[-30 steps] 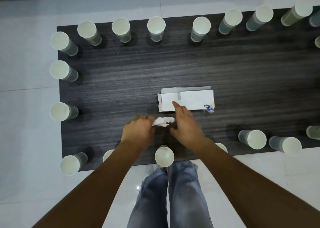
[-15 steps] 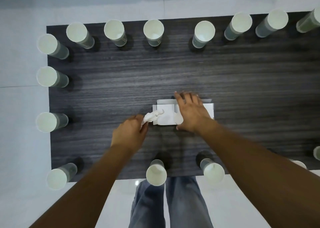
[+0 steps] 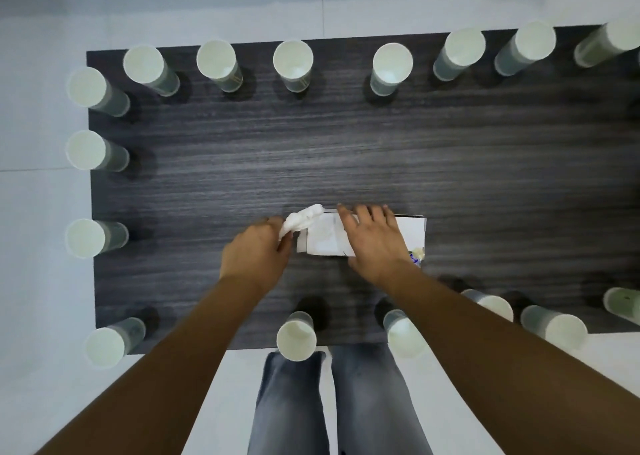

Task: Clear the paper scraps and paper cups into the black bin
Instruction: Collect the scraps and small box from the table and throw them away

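Hands at work near the middle of the dark wooden table (image 3: 346, 163), seen from the head camera. Left hand (image 3: 258, 252) is closed on a crumpled white paper scrap (image 3: 302, 219), pinched at its lower end so that most of it sticks up free, just beside the left end of a flat white carton (image 3: 323, 238). Right hand (image 3: 374, 238) lies palm-down and spread on the carton, fingers reaching over its far edge; whether it grips or only presses cannot be told. A small printed wrapper (image 3: 417, 255) peeks out by the right wrist. Paper cups (image 3: 292, 61) stand upright along the far, left and near edges. No black bin is in view. Risks, as judged: the loosely pinched scrap may slip when carried, and a forearm drawn back could topple a cup on the near edge (image 3: 296, 336).
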### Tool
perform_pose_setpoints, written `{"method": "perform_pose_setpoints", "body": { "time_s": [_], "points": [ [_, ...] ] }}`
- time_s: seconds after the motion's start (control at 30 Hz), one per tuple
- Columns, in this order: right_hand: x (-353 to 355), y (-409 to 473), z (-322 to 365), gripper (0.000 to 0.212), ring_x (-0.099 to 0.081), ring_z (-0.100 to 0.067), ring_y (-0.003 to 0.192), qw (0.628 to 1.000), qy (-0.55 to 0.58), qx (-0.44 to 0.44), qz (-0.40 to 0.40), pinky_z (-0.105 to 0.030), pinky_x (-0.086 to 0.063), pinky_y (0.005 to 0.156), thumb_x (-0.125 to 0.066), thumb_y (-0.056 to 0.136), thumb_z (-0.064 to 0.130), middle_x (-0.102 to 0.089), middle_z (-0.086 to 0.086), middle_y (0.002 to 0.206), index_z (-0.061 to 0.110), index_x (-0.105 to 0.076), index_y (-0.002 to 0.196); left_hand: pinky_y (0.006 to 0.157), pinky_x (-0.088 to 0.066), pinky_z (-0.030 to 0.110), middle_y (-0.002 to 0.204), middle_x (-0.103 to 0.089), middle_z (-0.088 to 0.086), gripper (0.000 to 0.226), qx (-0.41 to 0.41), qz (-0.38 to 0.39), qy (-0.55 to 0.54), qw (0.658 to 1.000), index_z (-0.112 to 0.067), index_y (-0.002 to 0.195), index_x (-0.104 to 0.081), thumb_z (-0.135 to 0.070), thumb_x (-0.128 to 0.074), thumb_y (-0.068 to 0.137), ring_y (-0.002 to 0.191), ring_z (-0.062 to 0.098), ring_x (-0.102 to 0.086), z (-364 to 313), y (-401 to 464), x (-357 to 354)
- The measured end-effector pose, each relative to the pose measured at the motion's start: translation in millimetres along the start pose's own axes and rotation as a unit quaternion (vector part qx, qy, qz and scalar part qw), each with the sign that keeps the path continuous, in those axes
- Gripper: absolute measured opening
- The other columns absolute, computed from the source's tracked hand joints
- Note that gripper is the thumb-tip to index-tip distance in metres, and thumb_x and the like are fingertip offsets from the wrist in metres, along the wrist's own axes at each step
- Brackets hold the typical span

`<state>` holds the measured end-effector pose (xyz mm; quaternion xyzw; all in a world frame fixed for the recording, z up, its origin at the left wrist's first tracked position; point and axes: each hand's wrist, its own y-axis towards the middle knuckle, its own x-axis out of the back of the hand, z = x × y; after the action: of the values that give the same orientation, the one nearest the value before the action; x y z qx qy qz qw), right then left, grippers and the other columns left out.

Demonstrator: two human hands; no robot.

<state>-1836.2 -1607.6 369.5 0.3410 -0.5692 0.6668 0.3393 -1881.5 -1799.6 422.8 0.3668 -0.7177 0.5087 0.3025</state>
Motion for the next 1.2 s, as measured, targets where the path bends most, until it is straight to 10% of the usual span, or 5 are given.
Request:
{"method": "perform_pose_setpoints", "body": {
  "time_s": [0.47,1.2],
  "points": [
    [71,-240,11,0.099,-0.036,-0.031,0.131,0.948,0.118,-0.273,-0.113,-0.045,-0.027,0.112,-0.074,0.077,0.048,-0.038,-0.008,0.143,0.021,-0.014,0.151,0.067,-0.044,0.035,0.108,-0.06,0.006,0.024,-0.217,0.002,0.121,0.969,-0.013,0.11,-0.054,-0.031,-0.043,0.097,0.092,0.03,-0.059,-73,-146,73],
    [-139,-802,-52,0.094,-0.04,-0.03,0.123,0.609,0.372,-0.685,-0.145,-0.041,-0.036,0.1,-0.074,0.076,0.041,-0.041,-0.009,0.133,0.016,-0.018,0.148,0.075,-0.045,0.037,0.103,-0.058,0.007,0.024,-0.647,0.101,0.302,0.693,-0.011,0.104,-0.054,-0.03,-0.04,0.098,0.096,0.027,-0.056,-443,-525,-185]
  ]
}}
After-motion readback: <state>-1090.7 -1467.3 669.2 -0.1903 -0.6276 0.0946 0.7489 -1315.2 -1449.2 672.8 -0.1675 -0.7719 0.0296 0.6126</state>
